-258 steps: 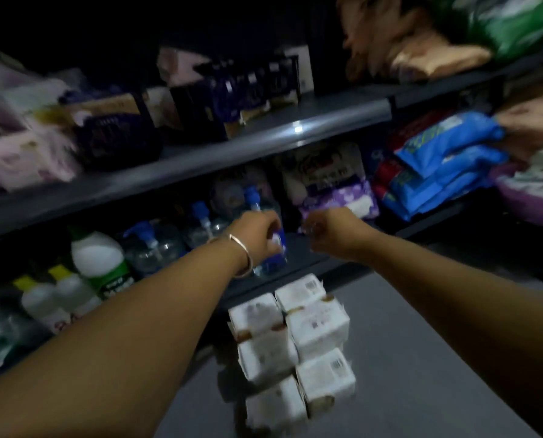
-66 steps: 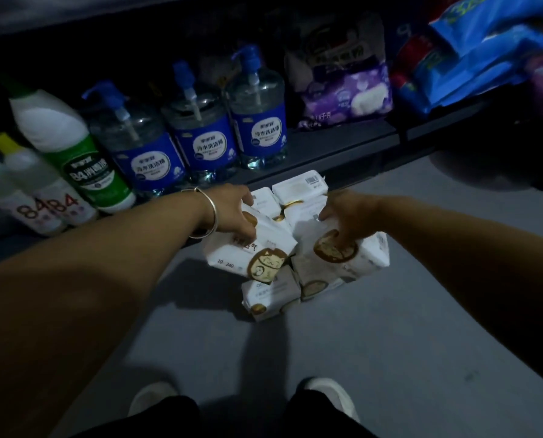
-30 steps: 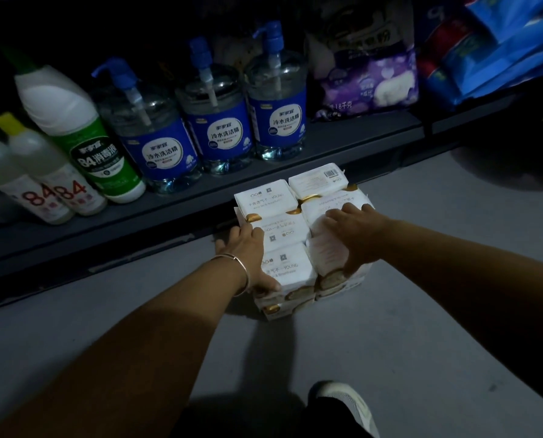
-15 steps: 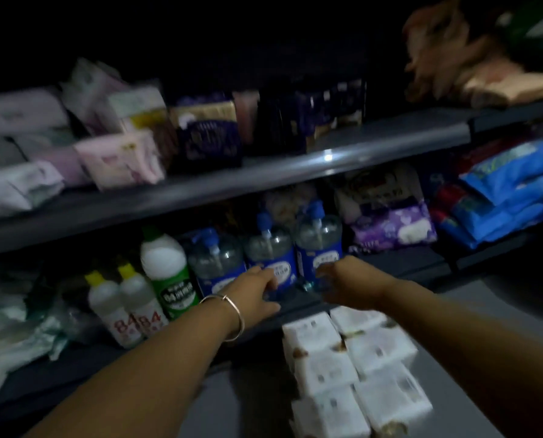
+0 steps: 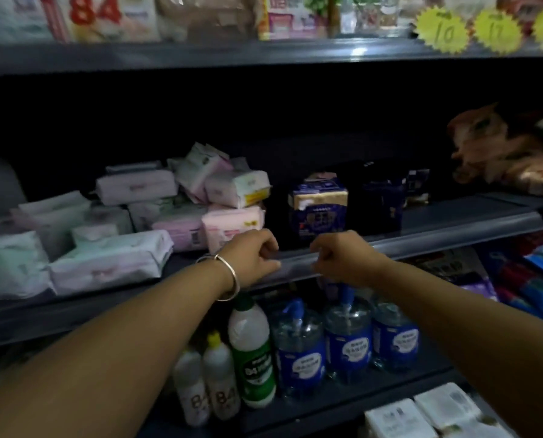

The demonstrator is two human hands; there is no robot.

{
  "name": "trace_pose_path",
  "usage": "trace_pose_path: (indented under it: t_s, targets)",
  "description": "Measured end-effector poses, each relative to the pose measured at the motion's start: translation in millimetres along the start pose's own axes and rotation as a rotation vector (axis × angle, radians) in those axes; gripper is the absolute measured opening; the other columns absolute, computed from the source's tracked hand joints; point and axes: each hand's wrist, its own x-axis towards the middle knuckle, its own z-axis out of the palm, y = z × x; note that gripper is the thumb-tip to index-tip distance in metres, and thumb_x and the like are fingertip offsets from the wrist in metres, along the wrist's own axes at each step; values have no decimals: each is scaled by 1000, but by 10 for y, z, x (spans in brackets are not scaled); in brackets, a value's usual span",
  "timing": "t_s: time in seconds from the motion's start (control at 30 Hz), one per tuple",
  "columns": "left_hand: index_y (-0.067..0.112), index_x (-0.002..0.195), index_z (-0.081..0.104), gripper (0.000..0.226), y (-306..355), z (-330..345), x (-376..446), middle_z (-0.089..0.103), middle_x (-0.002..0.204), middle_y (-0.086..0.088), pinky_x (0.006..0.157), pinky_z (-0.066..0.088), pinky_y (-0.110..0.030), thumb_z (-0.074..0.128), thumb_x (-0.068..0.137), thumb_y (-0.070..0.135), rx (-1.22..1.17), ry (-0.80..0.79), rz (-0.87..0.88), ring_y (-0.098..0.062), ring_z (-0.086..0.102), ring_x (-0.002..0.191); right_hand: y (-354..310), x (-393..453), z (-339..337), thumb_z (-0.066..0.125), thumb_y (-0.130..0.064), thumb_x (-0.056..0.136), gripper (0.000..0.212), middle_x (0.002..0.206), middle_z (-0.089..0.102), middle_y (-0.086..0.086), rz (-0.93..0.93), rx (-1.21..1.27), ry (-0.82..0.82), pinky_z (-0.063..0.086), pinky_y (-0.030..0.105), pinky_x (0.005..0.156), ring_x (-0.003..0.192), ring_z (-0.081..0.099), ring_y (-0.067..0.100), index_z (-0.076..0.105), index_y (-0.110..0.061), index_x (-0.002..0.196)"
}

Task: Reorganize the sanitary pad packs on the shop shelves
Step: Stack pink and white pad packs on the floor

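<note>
Reaching left hand (image 5: 253, 257), pink pad pack (image 5: 232, 225) seemingly just behind

Dim grey metal shop shelves (image 5: 453, 227)

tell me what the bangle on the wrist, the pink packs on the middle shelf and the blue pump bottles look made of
Bangle: seems polished silvery metal, a thin band with a bright glint.
Pink packs: apparently soft plastic film, faintly glossy, with creased, pillowy ends.
Blue pump bottles: likely clear rigid plastic, see-through above glossy blue labels, with opaque blue pump heads.
</note>
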Motion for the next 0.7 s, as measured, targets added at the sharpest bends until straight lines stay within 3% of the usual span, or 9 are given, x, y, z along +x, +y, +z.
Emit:
trace_pose_path:
  t_s: [0.13,0.33,0.5,0.7]
  targets:
    - [10,108,60,28,-271,-262,21,62,102,-5,67,32,-12,67,84,21,29,59,-9,-11,51,83,-378,287,32,66,-23,86,39,104,70,10,-44,55,110,47,29,86,99,63,22,60,-7,121]
    - [12,111,58,27,-512,-630,106,59,108,-2,76,39,-17,64,86,20,42,89,-65,-11,51,89,-739,723,-50,65,-26,87,39,109,67,10,-107,50,160,50,35,88,99,62,24,59,-8,121]
    - [8,110,60,27,-869,-883,131,62,111,-9,83,44,-22,65,84,16,71,140,-106,-20,58,100,-1031,1090,-31,63,-25,88,40,119,61,11,-137,22,234,48,34,90,105,59,26,58,-8,124]
    - [8,116,56,35,-1370,-1202,274,56,118,-11,83,42,-22,66,83,16,162,152,-125,-22,56,100,-1225,1568,13,56,-43,90,54,137,38,14,41,-232,349,32,40,100,126,32,35,46,-16,135]
